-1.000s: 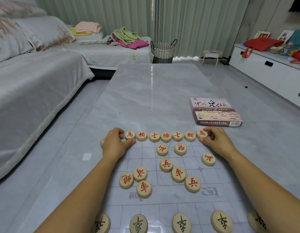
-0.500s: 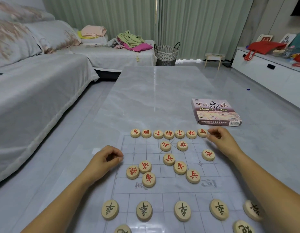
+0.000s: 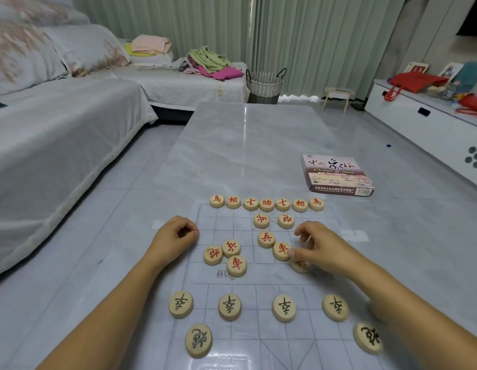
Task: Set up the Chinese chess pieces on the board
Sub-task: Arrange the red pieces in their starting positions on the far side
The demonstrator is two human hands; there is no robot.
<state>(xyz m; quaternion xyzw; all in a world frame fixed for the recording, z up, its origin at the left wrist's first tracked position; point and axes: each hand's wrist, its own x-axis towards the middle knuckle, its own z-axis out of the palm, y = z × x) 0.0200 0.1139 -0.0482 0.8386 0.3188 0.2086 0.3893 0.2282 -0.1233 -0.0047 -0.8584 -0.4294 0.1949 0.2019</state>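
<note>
Sofa (image 3: 58, 145) runs down the left of the scene, beside the grey table (image 3: 245, 145) that carries the thin gridded board (image 3: 205, 225). At the board's left edge the left hand (image 3: 175, 236) rests with its fingers loosely curled and nothing visible inside them. Just right of it lie three red discs touching each other, the nearest of them the left chariot (image 3: 236, 265). Beyond them the far row (image 3: 266, 203) of seven red pieces runs left to right along the far edge, with both corner points bare, so by my reading the two chariots belong there. Further right, the right chariot (image 3: 281, 251) lies flat with the thumb of the right hand (image 3: 320, 249) against its right edge. The other fingers arch above it, and whether they actually pinch it cannot be told. A blurred piece (image 3: 298, 265) sits half hidden under that palm. The discs are round, so no axis matters; what counts is that each chariot lies nearer than its corner, each closest to the hand on its own side, and must travel away and outward. Black pieces (image 3: 284, 307) line the near rank, and the box (image 3: 336, 174) lies on the table, far right of the board.
</note>
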